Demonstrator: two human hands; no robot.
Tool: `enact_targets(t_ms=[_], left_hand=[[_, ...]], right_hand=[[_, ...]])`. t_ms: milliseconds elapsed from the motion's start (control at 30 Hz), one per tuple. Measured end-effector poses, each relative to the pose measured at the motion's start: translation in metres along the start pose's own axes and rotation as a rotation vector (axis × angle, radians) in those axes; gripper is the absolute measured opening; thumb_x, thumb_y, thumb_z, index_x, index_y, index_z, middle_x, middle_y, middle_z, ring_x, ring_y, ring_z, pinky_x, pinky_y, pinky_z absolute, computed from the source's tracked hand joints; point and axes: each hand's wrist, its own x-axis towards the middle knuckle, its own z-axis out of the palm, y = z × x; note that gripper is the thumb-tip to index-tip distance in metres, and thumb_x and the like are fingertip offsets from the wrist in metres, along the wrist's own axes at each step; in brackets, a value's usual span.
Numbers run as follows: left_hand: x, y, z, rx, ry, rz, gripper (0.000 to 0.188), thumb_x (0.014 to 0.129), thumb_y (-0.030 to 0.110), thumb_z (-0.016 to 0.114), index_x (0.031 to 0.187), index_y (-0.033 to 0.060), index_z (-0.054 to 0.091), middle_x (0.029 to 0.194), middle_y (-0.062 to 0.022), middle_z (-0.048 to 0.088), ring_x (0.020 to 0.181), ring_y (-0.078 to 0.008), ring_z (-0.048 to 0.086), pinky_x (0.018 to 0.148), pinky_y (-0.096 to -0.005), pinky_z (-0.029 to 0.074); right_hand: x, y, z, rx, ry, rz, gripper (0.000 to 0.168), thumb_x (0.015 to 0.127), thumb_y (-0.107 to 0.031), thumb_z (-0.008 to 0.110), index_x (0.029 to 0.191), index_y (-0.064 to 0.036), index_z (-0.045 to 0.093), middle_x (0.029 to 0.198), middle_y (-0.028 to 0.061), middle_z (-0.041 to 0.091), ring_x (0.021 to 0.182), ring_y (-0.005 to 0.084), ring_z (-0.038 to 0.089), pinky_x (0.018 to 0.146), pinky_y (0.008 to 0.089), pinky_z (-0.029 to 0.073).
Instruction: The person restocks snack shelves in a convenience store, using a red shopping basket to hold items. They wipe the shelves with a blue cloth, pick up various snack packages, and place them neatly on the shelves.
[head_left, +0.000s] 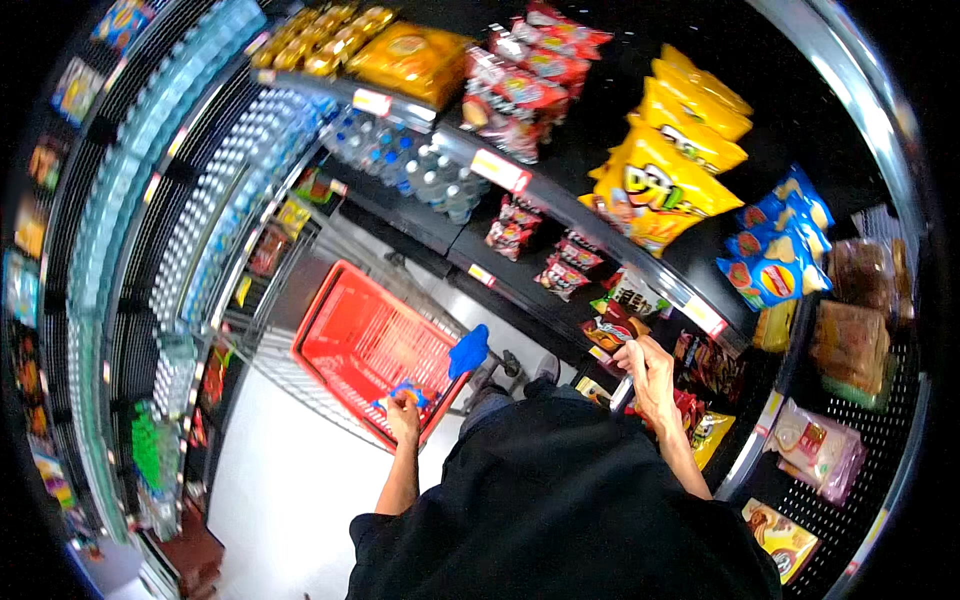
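My left hand (403, 420) reaches over the near side of a red plastic shopping basket (315, 311), its fingers pinching a small blue snack packet (412, 393) low inside. The basket sits in a wire shopping cart (281, 382). A blue cloth (469, 351) hangs over the basket's right end. To the right, my right hand (649, 375) is at the lower snack shelf, fingers curled. It overlaps a dark red and brown snack packet (611, 327); whether it grips the packet is unclear. A small pale edge (622, 393) shows below that hand.
A black shelf unit holds yellow chip bags (667, 180), red-and-white snack bags (517, 82), blue chip bags (780, 247) and bottled water packs (442, 180). More bottles (210, 202) line the left shelves. Bread packs (851, 345) stand at right. White floor (277, 495) lies beside the cart.
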Motion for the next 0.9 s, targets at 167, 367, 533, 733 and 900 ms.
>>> enact_targets(t_ms=[167, 367, 533, 733, 900], left_hand=[[-0.006, -0.028, -0.023, 0.111, 0.003, -0.229, 0.033, 0.082, 0.015, 0.064, 0.105, -0.0082, 0.059, 0.095, -0.0259, 0.066, 0.09, -0.0377, 0.065, 0.082, -0.0443, 0.051], [0.005, -0.046, -0.018, 0.237, -0.193, -0.428, 0.043, 0.081, 0.025, 0.067, 0.106, -0.0094, 0.059, 0.103, -0.0327, 0.066, 0.102, -0.0434, 0.065, 0.087, -0.0486, 0.052], [0.019, -0.083, 0.004, 0.25, -0.213, -0.395, 0.043, 0.076, 0.034, 0.069, 0.088, -0.0068, 0.069, 0.086, -0.0279, 0.07, 0.086, -0.0406, 0.07, 0.075, -0.0484, 0.055], [0.038, -0.047, 0.008, 0.023, -0.357, -0.673, 0.031, 0.086, 0.021, 0.065, 0.077, -0.0088, 0.067, 0.063, -0.0172, 0.068, 0.053, -0.0248, 0.069, 0.042, -0.0343, 0.055], [0.05, -0.052, 0.011, 0.156, -0.389, -0.492, 0.032, 0.085, 0.025, 0.064, 0.083, -0.0065, 0.069, 0.074, -0.022, 0.069, 0.067, -0.0318, 0.07, 0.061, -0.0429, 0.056]], right_hand=[[0.008, -0.009, 0.021, -0.143, -0.158, -0.054, 0.031, 0.102, -0.016, 0.052, 0.084, 0.006, 0.066, 0.076, 0.0112, 0.063, 0.067, 0.0193, 0.063, 0.063, 0.0301, 0.051], [0.007, -0.022, 0.046, -0.147, -0.206, -0.017, 0.029, 0.101, -0.018, 0.055, 0.085, 0.004, 0.067, 0.076, 0.0117, 0.063, 0.069, 0.0212, 0.064, 0.064, 0.0328, 0.05], [0.003, -0.032, 0.061, -0.174, -0.237, -0.018, 0.026, 0.099, -0.016, 0.057, 0.085, 0.002, 0.068, 0.075, 0.0122, 0.063, 0.07, 0.023, 0.065, 0.066, 0.0337, 0.05], [-0.008, -0.031, 0.066, -0.222, -0.199, 0.017, 0.023, 0.096, -0.016, 0.059, 0.085, 0.002, 0.068, 0.08, 0.0149, 0.065, 0.076, 0.0308, 0.065, 0.07, 0.0384, 0.052], [-0.008, -0.04, 0.07, -0.262, -0.202, -0.02, 0.025, 0.096, -0.018, 0.058, 0.081, 0.001, 0.066, 0.079, 0.0155, 0.064, 0.077, 0.0332, 0.064, 0.069, 0.0405, 0.051]])
